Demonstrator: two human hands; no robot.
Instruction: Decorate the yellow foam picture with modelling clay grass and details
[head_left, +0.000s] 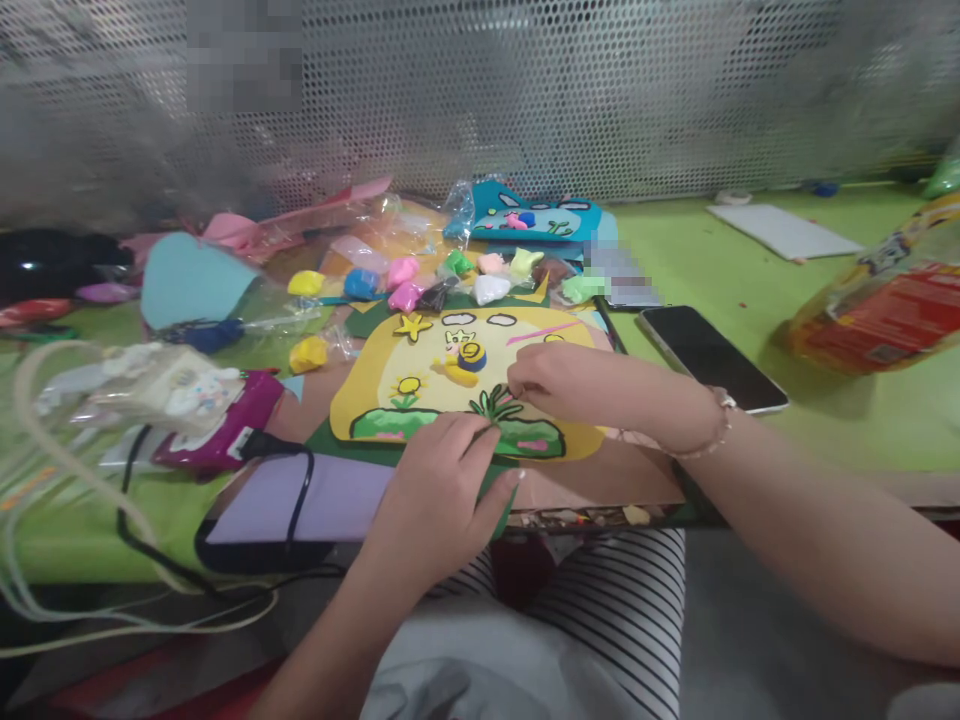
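A yellow clay picture [345,410] lies on the table before me, with a snail [466,365], a star [412,327], a sunflower [409,386] and green hills outlined in black. My left hand [442,485] rests on its lower edge, fingers lying flat and thumb apart, just below a dark green clay grass tuft [495,402]. At the right side of that tuft, my right hand [559,378] is closed in a pinch. Whatever is between its fingertips is hidden. Part of the lower hill is covered by my left hand.
Several coloured clay lumps [403,271] in clear wrappers lie behind the picture, near a blue clay picture [555,222]. A phone [712,355] and a drink bottle [877,300] are on the right. Cables [142,520] and a purple pack [225,425] crowd the left.
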